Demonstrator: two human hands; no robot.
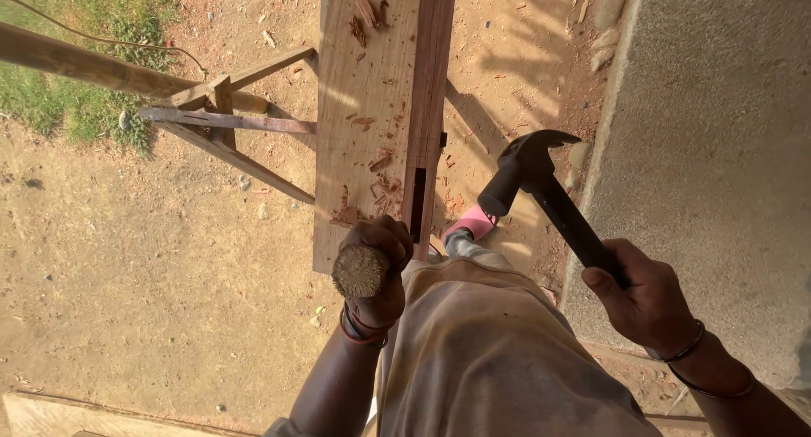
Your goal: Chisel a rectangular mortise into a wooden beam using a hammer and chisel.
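Fingers of the left hand (378,264) were wrapped tight round a chisel (360,270), its frayed butt up, its blade hidden by the slot (418,202) in the plank (372,107). Right hand (644,297) clenched the hammer (541,183) low on its handle; the steel head looked heavy, so that far grip suited swinging.

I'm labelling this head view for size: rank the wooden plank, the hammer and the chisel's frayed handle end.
1. wooden plank
2. hammer
3. chisel's frayed handle end, though it sits nearer the camera, which enlarges it.
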